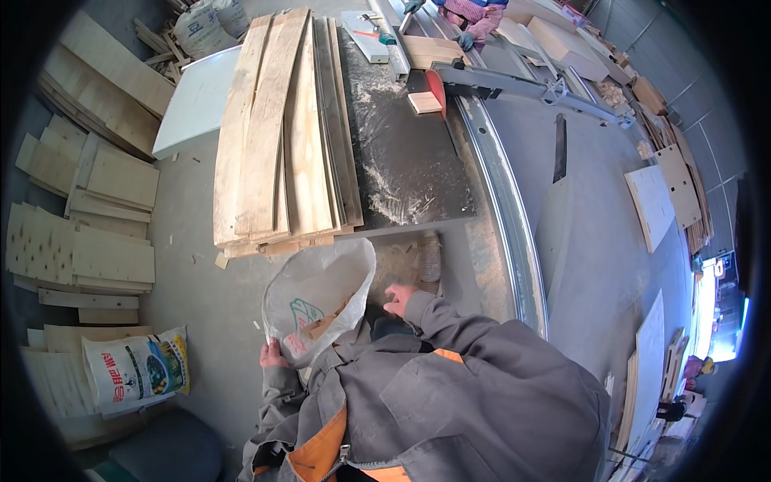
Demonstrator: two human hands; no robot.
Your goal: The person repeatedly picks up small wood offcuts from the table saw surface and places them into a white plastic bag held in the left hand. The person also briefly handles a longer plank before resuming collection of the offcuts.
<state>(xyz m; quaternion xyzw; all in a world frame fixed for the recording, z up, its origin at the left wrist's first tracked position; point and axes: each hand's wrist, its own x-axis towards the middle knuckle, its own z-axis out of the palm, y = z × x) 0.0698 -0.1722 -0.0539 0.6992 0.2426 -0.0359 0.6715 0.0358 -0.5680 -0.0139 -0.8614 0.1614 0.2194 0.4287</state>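
Observation:
A white woven sack (309, 281) hangs in front of my body with its mouth facing up. Some wood offcuts (325, 325) show inside it. My left hand (273, 352) grips the sack's rim at the lower left. To the right of the sack is my right hand (399, 299), its fingers apart and slightly bent, holding nothing. It is near the sack's right edge, beside a ribbed hose (430, 261) below the saw table. Just beyond the sack, a stack of long wooden boards (273, 136) lies at the edge of the dark saw table (409, 173).
A red blade guard (435, 90) stands on the table beside a small wood block (424, 103). A metal rail (506, 209) runs along its right side. At the far end, a co-worker's gloved hand (466, 40) is near a board. Plywood pieces (116, 217) and a printed sack (136, 369) are at left.

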